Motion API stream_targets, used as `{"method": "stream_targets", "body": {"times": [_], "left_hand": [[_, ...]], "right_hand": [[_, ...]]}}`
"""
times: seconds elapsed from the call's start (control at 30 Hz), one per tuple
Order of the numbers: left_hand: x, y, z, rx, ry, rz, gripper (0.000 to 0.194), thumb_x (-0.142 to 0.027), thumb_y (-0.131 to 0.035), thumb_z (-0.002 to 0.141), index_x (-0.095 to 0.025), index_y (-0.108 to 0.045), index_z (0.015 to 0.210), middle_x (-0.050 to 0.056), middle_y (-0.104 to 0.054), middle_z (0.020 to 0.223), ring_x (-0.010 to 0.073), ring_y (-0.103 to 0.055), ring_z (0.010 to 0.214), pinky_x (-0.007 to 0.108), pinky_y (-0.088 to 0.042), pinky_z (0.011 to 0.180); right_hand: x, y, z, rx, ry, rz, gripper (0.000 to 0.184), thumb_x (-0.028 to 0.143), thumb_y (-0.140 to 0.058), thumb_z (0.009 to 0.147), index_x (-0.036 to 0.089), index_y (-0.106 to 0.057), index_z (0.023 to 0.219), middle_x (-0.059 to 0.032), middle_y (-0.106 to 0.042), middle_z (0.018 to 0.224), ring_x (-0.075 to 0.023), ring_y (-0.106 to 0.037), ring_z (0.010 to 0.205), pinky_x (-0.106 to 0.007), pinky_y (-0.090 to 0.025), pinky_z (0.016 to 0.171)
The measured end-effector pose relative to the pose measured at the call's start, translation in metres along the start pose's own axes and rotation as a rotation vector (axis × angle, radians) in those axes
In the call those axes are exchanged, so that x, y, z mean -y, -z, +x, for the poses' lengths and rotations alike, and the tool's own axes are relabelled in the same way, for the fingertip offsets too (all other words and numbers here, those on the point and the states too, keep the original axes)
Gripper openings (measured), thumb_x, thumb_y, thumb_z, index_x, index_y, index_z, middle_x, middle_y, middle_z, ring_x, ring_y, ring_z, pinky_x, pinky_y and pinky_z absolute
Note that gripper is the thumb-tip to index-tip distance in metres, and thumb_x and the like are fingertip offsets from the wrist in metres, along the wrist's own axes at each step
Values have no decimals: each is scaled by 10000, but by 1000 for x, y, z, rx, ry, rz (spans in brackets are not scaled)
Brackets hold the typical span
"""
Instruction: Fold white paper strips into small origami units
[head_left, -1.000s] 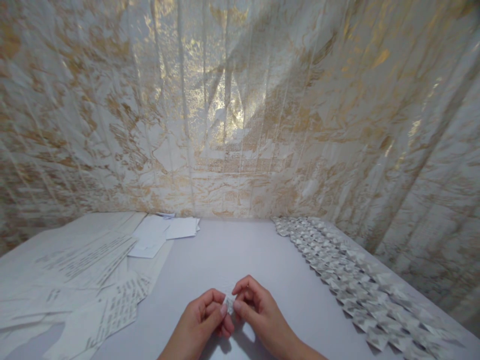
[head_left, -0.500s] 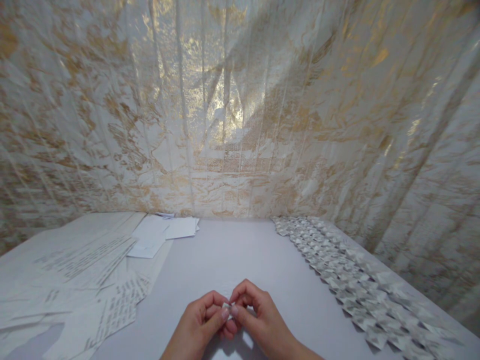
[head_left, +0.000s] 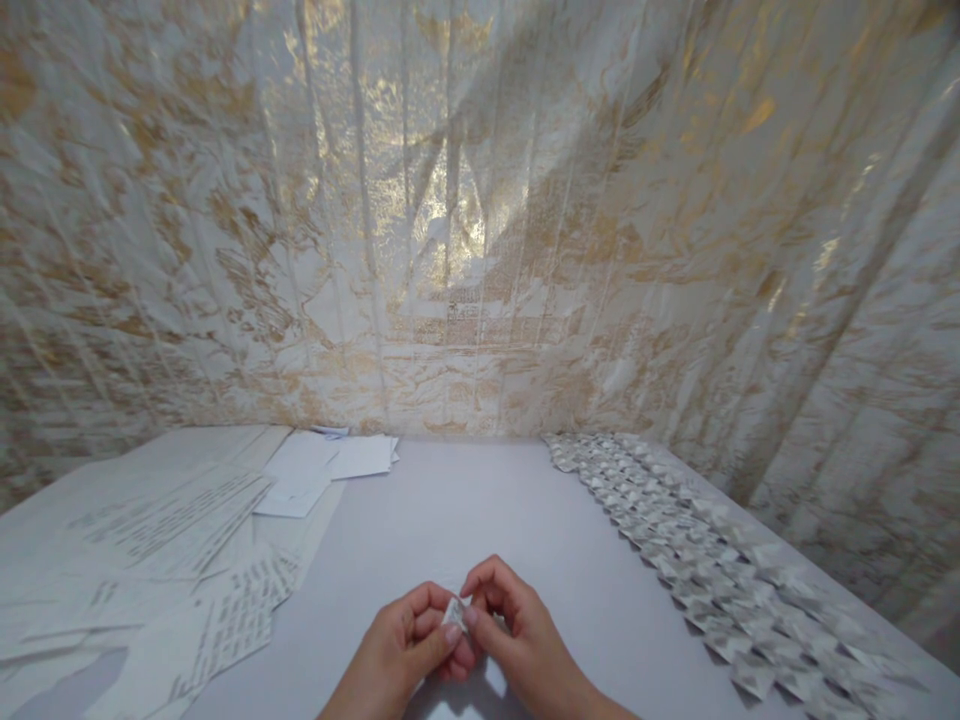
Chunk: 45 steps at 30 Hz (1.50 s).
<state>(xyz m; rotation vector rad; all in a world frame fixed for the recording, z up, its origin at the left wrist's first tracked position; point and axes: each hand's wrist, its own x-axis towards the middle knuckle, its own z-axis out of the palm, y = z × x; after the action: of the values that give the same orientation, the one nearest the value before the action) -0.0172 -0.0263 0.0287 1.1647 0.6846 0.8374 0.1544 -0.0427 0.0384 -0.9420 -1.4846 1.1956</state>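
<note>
My left hand (head_left: 405,650) and my right hand (head_left: 517,640) meet low in the middle of the view, just above a white table (head_left: 465,510). Between their fingertips they pinch a small folded piece of printed paper (head_left: 454,613). Both thumbs and forefingers press on it, and most of the piece is hidden by the fingers. Long rows of several small folded paper pieces (head_left: 697,560) lie along the right side of the table, apart from my hands.
Printed sheets and cut paper strips (head_left: 165,560) cover the table's left side, with blank white slips (head_left: 330,460) at the back. A white and gold curtain (head_left: 480,220) hangs close behind and to the right of the table.
My hands have drawn closer together and the small paper piece has turned a little between the fingertips. The papers on the table have not moved.
</note>
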Motion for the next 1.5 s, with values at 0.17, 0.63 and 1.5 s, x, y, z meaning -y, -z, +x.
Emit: {"method": "stream_targets", "body": {"times": [0.17, 0.63, 1.5], "left_hand": [[-1, -4, -3, -57, 0, -44, 479, -570, -886, 670, -166, -661, 800, 30, -735, 604, 136, -637, 540, 247, -425, 572], [-6, -3, -4, -153, -150, 111, 431, -593, -812, 744, -183, -692, 805, 3, -686, 696, 186, -630, 723, 282, -441, 699], [-9, -2, -9, -192, -186, 265, 273, -482, -713, 856, -227, -683, 951, 35, -731, 898, 243, -670, 893, 337, -492, 840]], "right_hand": [[0, 0, -2, 81, 6, -33, 459, 630, -668, 876, 189, -589, 974, 53, -534, 637, -135, -484, 594, -282, -348, 627], [-4, -2, 2, 77, -36, 190, 491, 680, -669, 855, 225, -517, 957, 44, -573, 656, -143, -529, 605, -276, -374, 647], [6, 0, 0, 26, 14, -68, 266, 389, -696, 855, 195, -591, 1005, 22, -567, 754, -151, -526, 692, -270, -391, 658]]}}
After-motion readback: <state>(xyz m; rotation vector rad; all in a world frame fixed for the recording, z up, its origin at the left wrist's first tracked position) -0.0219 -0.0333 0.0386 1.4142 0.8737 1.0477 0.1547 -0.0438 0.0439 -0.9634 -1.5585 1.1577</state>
